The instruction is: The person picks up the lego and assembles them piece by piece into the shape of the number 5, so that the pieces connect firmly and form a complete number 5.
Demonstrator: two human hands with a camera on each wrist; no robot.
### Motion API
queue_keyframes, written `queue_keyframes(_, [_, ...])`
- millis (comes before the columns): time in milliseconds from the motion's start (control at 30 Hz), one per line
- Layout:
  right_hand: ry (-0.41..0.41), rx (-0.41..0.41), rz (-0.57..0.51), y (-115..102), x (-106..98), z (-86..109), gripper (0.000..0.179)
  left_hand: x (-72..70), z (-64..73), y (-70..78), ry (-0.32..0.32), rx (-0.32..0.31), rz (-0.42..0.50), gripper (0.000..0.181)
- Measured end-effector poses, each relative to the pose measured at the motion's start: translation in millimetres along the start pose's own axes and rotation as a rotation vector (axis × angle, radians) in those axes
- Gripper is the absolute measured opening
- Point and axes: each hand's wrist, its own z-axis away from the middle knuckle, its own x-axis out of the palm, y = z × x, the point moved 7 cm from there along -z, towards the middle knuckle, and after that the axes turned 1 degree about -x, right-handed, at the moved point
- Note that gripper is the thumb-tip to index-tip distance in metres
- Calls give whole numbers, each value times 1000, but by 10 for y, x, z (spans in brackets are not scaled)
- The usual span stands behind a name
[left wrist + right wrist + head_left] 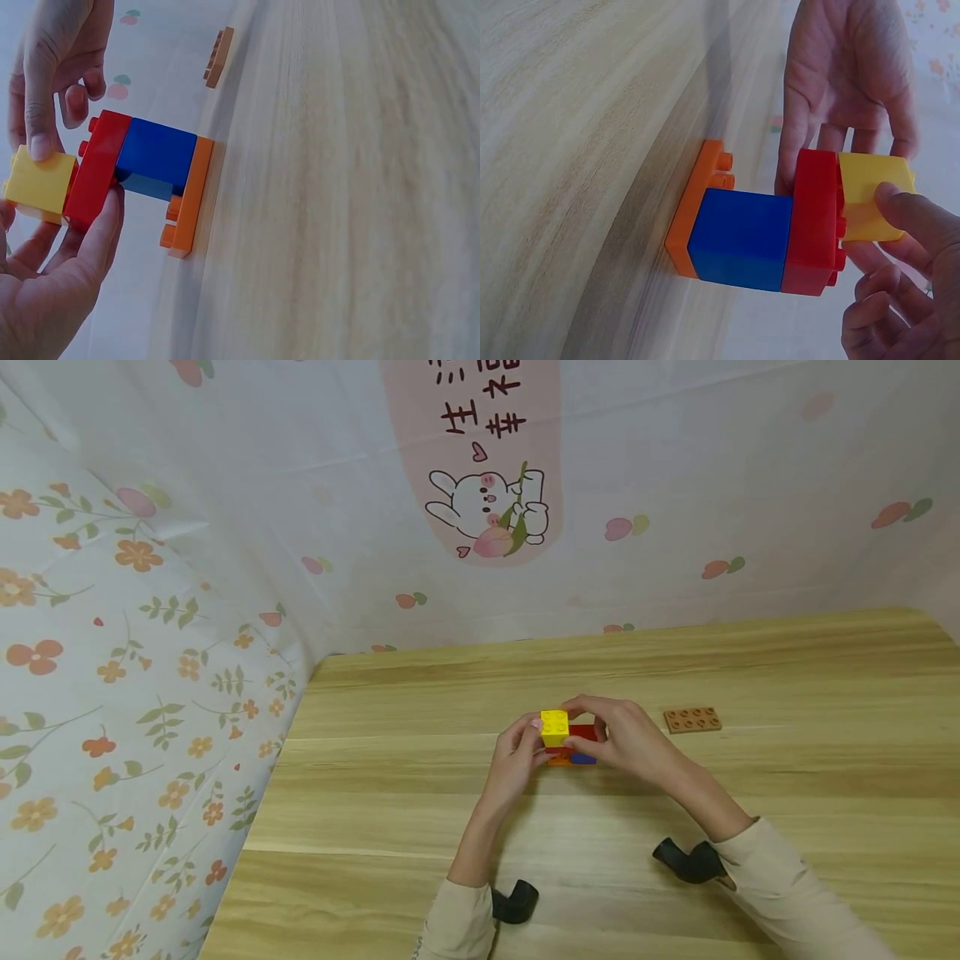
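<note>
A yellow toy brick point(555, 727) sits at the studded top of a long red brick point(810, 225), over its left end in the head view. Beneath the red brick is a blue brick point(742, 238), standing on an orange plate point(193, 199) with some bare studs at its left end. My right hand point(626, 735) pinches the yellow brick, its thumb on the near side. My left hand point(516, 758) holds the yellow brick from the left, with a finger against the underside of the red brick point(101, 169).
A brown studded plate point(692, 720) lies on the wooden table point(375, 827), right of the stack. A patterned cloth point(660, 468) hangs behind the table and another to the left. Black curved pieces point(516, 902) stick out at both sleeves.
</note>
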Motion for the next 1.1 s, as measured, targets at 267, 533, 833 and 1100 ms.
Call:
queue_keyframes(267, [3,2,-11,8,1,-1,37,-15,7,-4,31,-27,-12,36])
queue_keyframes(533, [6,2,-18,19,8,2,36,-17,-1,-9,44,-40,-15,36])
queue_keyframes(833, [5,15,-25,49,5,16,35,-12,-2,-9,52,-41,-37,34])
queue_keyframes(1100, [2,-5,-21,71,14,15,33,-9,6,1,49,-28,-60,35])
